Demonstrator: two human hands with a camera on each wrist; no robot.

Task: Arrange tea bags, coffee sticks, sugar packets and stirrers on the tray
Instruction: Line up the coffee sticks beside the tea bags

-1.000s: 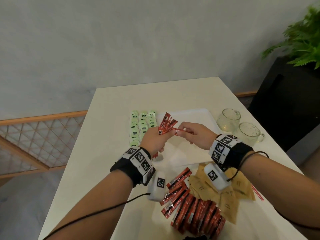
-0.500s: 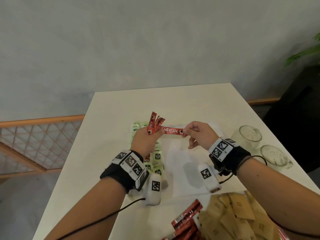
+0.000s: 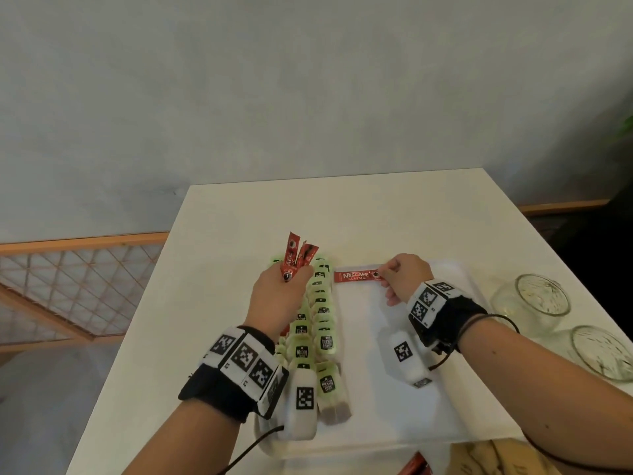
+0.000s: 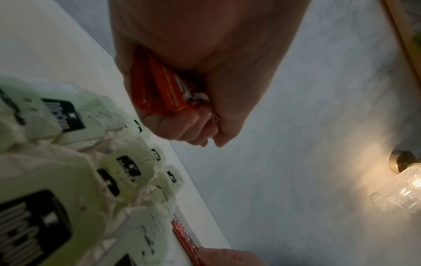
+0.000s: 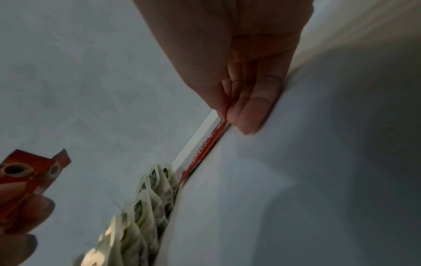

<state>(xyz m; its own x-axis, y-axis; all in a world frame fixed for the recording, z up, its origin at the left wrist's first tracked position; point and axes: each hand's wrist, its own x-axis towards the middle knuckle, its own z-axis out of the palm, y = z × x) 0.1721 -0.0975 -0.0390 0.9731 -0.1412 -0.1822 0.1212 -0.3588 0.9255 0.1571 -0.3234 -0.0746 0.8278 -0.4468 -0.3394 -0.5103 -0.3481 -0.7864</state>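
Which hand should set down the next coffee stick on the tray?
Right. The right hand is already at the tray, pinching a stick; the left hand just grips the spare sticks.

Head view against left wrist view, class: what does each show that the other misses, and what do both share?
Only the head view shows two glass jars on the table, both wrist bands and the whole white tray. Only the left wrist view shows a lit wall lamp and the left hand's curled fingers from below. Both show the bundle of coffee sticks it grips, the green tea bags, and the single stick pinched by the right hand.
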